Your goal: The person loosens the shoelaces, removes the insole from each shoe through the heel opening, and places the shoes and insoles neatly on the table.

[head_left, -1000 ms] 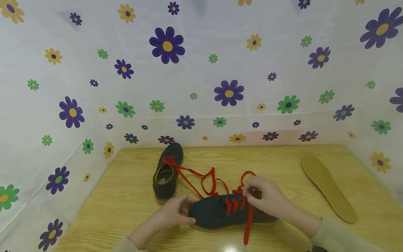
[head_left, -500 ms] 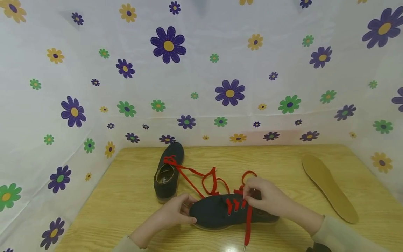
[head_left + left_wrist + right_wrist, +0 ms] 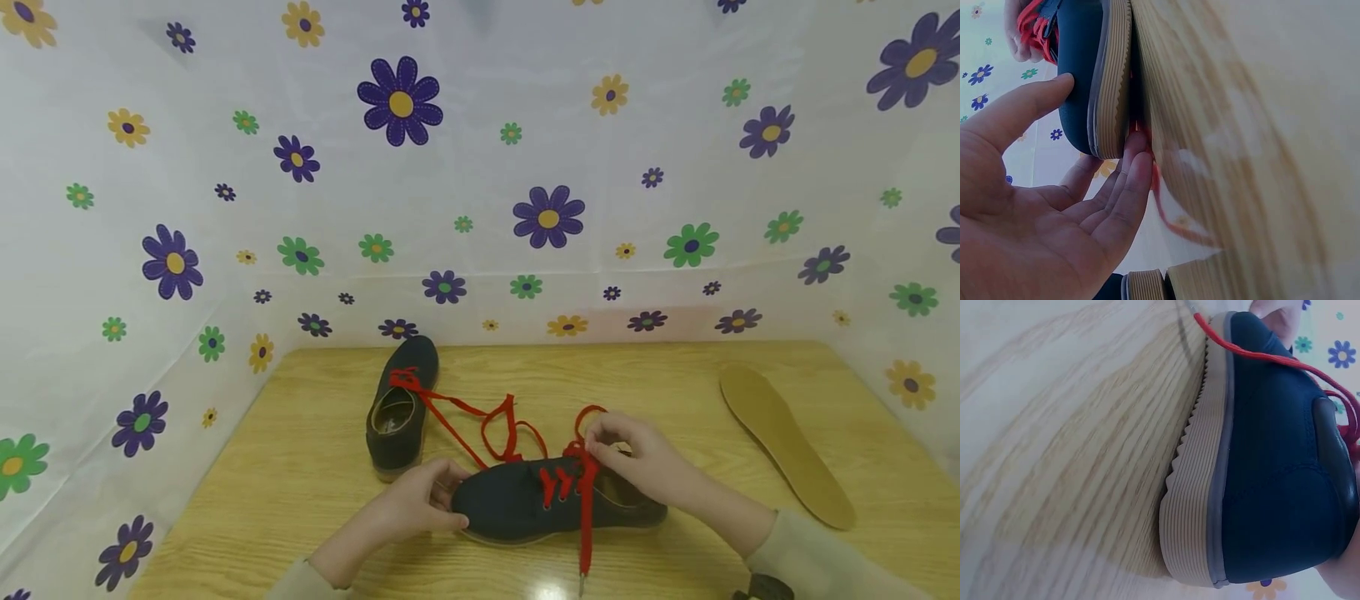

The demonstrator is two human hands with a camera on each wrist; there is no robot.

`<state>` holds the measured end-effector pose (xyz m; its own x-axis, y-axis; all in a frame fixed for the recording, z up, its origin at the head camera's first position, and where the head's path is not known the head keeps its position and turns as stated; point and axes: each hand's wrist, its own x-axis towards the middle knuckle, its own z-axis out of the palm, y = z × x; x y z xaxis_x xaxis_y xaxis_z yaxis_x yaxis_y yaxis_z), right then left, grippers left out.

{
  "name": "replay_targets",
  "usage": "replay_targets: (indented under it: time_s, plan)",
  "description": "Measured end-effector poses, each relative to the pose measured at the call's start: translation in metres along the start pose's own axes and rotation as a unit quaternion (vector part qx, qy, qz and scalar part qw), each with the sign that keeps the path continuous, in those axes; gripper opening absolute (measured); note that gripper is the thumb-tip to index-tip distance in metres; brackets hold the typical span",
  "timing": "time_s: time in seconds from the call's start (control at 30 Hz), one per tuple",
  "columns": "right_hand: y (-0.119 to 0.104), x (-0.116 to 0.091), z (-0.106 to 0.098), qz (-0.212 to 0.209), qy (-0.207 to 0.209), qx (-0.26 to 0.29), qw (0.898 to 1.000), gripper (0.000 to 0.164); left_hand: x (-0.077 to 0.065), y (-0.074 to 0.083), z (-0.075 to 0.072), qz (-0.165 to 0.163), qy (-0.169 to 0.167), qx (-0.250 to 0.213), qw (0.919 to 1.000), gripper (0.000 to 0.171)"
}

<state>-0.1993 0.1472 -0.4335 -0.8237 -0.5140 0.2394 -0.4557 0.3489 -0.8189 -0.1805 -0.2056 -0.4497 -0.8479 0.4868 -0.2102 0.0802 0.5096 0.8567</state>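
The nearer shoe (image 3: 506, 504), well in from the desk's (image 3: 615, 371) far edge, is judged part-laced, its red lace (image 3: 587, 525) crossed but untied with one end hanging, the half-curled left hand (image 3: 420, 502) gripping its toe, the right hand (image 3: 637, 454) pinching lace.

On table (image 3: 300, 475) before you: near shoe (image 3: 551, 523), toe (image 3: 483, 502) left, heel (image 3: 649, 517) right. Your left hand (image 3: 420, 504) at toe, your right hand (image 3: 641, 454) at lacing (image 3: 564, 482). Second shoe (image 3: 395, 455) behind, left. Loose lace (image 3: 512, 433) behind near shoe, reaching second shoe. Insole (image 3: 787, 450) lies right, well apart from both shoes. Sheet (image 3: 465, 167) behind table.
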Motion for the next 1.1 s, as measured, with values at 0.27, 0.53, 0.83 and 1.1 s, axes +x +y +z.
replay_targets:
  time_s: [0.27, 0.53, 0.83, 1.1]
  plan:
    - [0.0017, 0.0005, 0.0030, -0.073, -0.043, -0.058, 0.995, 0.016, 0.0001, -0.0012, -0.0005, 0.001, -0.001, 0.004, 1.0000, 0.046]
    - [0.0031, 0.0000, 0.0019, -0.063, -0.035, -0.039, 0.997, 0.011, 0.0001, -0.0011, -0.0004, -0.001, -0.004, 0.000, 1.0000, 0.046]
    - [0.0013, 0.0007, -0.0006, 0.045, 0.028, 0.029, 0.998, 0.008, 0.0010, -0.0003, -0.0008, -0.002, -0.005, 0.003, 1.0000, 0.046]
    - [0.0035, 0.0007, 0.0022, -0.094, 0.003, -0.093, 0.991, 0.018, 0.0014, -0.0025, -0.0004, 0.002, -0.005, -0.004, 1.0000, 0.045]
